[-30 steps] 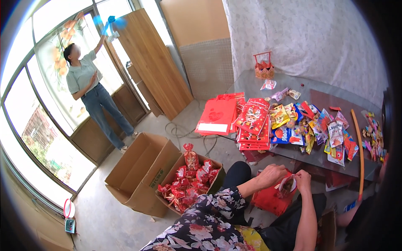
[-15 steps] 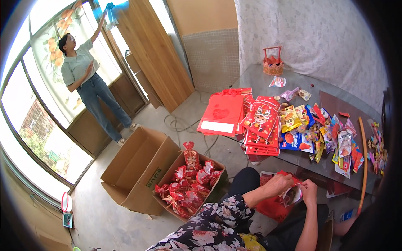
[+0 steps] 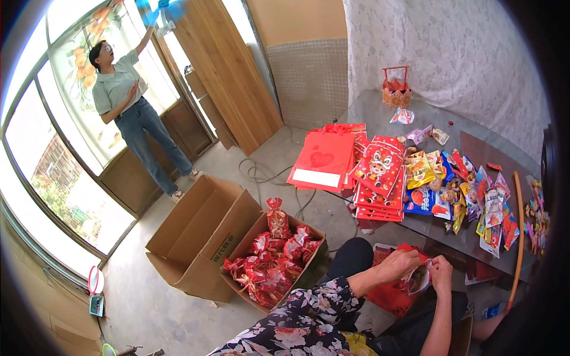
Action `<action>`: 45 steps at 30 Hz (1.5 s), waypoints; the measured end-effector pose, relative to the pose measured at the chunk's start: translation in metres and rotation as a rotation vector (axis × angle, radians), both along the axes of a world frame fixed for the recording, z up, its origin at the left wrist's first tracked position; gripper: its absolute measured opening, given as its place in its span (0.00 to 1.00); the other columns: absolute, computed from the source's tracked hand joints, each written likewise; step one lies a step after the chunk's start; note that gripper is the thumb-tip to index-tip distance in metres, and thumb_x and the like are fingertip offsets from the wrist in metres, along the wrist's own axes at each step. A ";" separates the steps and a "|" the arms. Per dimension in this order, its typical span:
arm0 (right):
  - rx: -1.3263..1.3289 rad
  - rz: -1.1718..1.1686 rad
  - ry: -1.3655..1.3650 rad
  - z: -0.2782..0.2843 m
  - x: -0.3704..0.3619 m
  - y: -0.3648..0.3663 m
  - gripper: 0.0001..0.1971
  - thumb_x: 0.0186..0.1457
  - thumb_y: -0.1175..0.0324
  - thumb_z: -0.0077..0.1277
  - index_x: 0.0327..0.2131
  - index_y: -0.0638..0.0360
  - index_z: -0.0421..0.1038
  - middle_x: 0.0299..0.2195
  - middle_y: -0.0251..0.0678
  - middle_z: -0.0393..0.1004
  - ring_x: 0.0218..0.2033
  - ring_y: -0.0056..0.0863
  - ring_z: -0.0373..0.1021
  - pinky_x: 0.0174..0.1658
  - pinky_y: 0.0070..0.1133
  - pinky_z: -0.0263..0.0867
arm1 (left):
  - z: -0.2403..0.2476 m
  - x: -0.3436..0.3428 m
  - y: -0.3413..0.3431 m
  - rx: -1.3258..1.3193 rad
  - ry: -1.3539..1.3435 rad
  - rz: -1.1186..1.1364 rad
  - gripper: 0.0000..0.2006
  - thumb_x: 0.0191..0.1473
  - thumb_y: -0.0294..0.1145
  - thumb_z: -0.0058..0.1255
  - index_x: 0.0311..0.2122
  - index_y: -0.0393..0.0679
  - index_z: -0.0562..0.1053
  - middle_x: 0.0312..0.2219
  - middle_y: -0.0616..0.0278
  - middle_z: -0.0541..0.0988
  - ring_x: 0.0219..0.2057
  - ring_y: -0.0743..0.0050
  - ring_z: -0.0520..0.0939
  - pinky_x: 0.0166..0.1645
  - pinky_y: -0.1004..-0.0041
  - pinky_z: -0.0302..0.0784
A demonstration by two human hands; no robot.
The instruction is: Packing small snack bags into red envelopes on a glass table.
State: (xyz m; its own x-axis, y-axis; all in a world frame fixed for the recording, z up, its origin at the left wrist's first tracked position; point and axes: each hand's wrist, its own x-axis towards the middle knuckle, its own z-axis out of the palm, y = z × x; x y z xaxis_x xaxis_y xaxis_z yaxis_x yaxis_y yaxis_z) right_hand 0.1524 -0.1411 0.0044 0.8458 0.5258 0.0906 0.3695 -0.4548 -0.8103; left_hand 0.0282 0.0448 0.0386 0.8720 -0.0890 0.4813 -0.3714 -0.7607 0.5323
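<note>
My left hand (image 3: 396, 265) pinches the left edge of a red treat bag (image 3: 419, 280) with a clear part, held over my lap. The bag's opposite edge is gripped by my right hand (image 3: 440, 274). Something pale shows inside the bag, too small to name. Beneath it, more red packaging (image 3: 389, 298) lies on my lap. To the left, a cardboard box (image 3: 317, 261) holds several tied red treat bags (image 3: 276, 279), with one standing upright on top.
An open cardboard box (image 3: 190, 243) stands beside the full one. On the table lie red gift bags (image 3: 320, 157), a stack of printed red bags (image 3: 380, 169), and wrapped snacks (image 3: 493, 204). A small basket (image 3: 396, 92) sits behind. A person (image 3: 127, 98) stands by the window.
The view has shifted slightly, so the scene sits a little to the right. Both hands stay on the bag with hardly any movement.
</note>
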 end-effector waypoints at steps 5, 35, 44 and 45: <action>-0.028 0.000 -0.008 0.016 -0.007 0.005 0.06 0.42 0.81 0.54 0.26 0.65 0.69 0.15 0.31 0.67 0.18 0.16 0.63 0.24 0.20 0.61 | -0.001 -0.002 0.002 -0.004 -0.023 0.014 0.04 0.49 0.28 0.51 0.31 0.40 0.70 0.28 0.53 0.71 0.29 0.49 0.76 0.32 0.58 0.71; -0.096 -0.035 0.029 0.012 -0.006 -0.002 0.14 0.39 0.79 0.58 0.33 0.63 0.69 0.17 0.36 0.65 0.19 0.26 0.63 0.26 0.26 0.63 | 0.000 -0.003 -0.001 0.030 0.089 0.006 0.05 0.50 0.29 0.50 0.32 0.41 0.73 0.29 0.53 0.73 0.31 0.49 0.78 0.35 0.57 0.73; -0.108 -0.009 0.048 0.015 -0.010 -0.001 0.13 0.42 0.78 0.57 0.35 0.64 0.69 0.18 0.38 0.69 0.20 0.26 0.68 0.26 0.26 0.64 | -0.001 0.000 -0.006 0.030 0.040 -0.028 0.05 0.50 0.29 0.50 0.30 0.40 0.72 0.28 0.52 0.72 0.30 0.49 0.78 0.33 0.57 0.73; -0.109 -0.008 0.049 0.020 -0.013 0.002 0.13 0.42 0.78 0.57 0.35 0.64 0.69 0.18 0.38 0.69 0.20 0.26 0.68 0.26 0.26 0.64 | -0.002 0.000 -0.005 0.032 0.033 -0.024 0.05 0.50 0.29 0.50 0.30 0.40 0.73 0.28 0.52 0.72 0.30 0.49 0.78 0.33 0.57 0.73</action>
State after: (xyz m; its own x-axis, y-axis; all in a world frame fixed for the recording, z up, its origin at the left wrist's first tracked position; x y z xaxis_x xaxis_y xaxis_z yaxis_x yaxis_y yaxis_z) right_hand 0.1392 -0.1394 0.0248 0.8518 0.5237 -0.0083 0.3270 -0.5442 -0.7726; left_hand 0.0279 0.0400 0.0369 0.8847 -0.1244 0.4493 -0.3723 -0.7686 0.5203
